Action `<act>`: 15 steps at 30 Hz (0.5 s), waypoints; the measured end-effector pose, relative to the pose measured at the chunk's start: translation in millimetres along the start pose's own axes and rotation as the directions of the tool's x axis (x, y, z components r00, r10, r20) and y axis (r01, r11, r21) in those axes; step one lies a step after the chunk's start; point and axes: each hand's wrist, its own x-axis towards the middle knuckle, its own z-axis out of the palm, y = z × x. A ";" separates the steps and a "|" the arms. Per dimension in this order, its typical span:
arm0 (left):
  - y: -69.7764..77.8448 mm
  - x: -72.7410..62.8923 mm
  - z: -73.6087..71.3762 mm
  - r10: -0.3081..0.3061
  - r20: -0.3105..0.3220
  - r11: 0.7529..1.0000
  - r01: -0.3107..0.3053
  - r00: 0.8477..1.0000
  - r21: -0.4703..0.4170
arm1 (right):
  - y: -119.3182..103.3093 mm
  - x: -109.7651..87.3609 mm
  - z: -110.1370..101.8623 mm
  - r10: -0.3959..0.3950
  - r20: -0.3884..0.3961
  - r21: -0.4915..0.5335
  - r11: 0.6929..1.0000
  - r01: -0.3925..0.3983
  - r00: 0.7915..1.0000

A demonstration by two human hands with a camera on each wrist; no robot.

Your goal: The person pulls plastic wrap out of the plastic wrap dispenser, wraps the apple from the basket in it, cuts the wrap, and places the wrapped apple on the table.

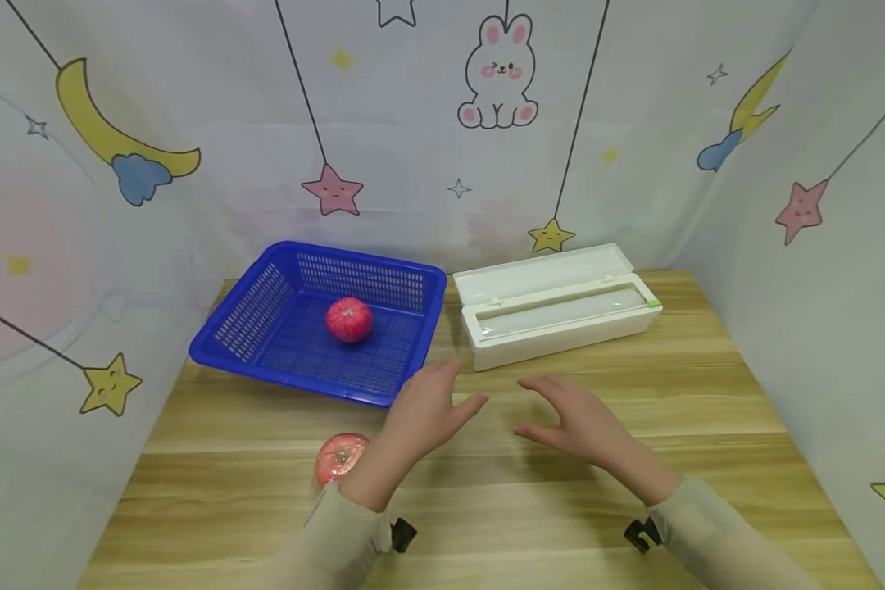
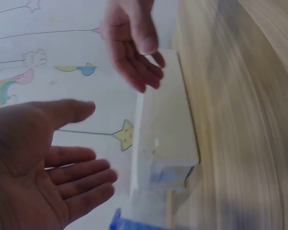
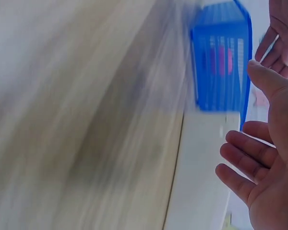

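Both hands hover over the wooden table, palms facing each other with a gap between them. The left hand point(image 1: 429, 407), fingers extended and holding nothing, is beside the near right corner of the blue basket point(image 1: 306, 378). Opposite it, the right hand point(image 1: 577, 419) is likewise empty, its fingers loosely spread. A red apple point(image 1: 349, 319) lies inside the basket. Another apple point(image 1: 339, 456), shiny as if in clear film, rests on the table by the left forearm, which partly covers it. Behind the hands stands a white cling film box point(image 1: 560, 341), its lid raised and a roll inside.
The raised lid point(image 1: 546, 274) of the box leans back near the rear curtain point(image 1: 406, 123), which has printed stars and a rabbit. Curtains also border the left and right sides of the wooden table point(image 1: 479, 533).
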 end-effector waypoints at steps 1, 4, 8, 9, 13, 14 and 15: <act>2.4 6.3 4.4 0.000 -0.008 1.000 0.000 1.000 0.021 | 4.9 -0.3 -4.6 0.014 0.000 -0.012 1.000 -0.014 1.000; 6.3 24.8 18.4 0.018 -0.033 0.997 -0.015 0.999 0.075 | 19.7 0.0 -19.4 0.060 0.002 -0.040 0.997 -0.060 0.998; 8.9 47.8 33.8 0.055 -0.076 0.986 -0.042 0.996 0.162 | 41.0 4.2 -39.5 0.084 -0.015 -0.061 0.995 -0.085 0.996; 9.5 52.7 37.0 0.062 -0.086 0.982 -0.045 0.994 0.183 | 46.6 5.6 -44.1 0.075 -0.027 -0.070 0.995 -0.077 0.997; 13.6 68.4 46.1 0.082 -0.103 0.961 -0.051 0.991 0.274 | 66.4 9.6 -62.3 0.054 -0.069 -0.129 0.990 -0.062 0.996; 14.7 71.8 48.2 0.087 -0.099 0.954 -0.055 0.991 0.295 | 70.2 10.1 -66.9 0.057 -0.072 -0.147 0.987 -0.067 0.996; 15.8 75.0 50.0 0.092 -0.092 0.946 -0.058 0.991 0.320 | 73.8 10.7 -71.4 0.065 -0.071 -0.160 0.984 -0.076 0.995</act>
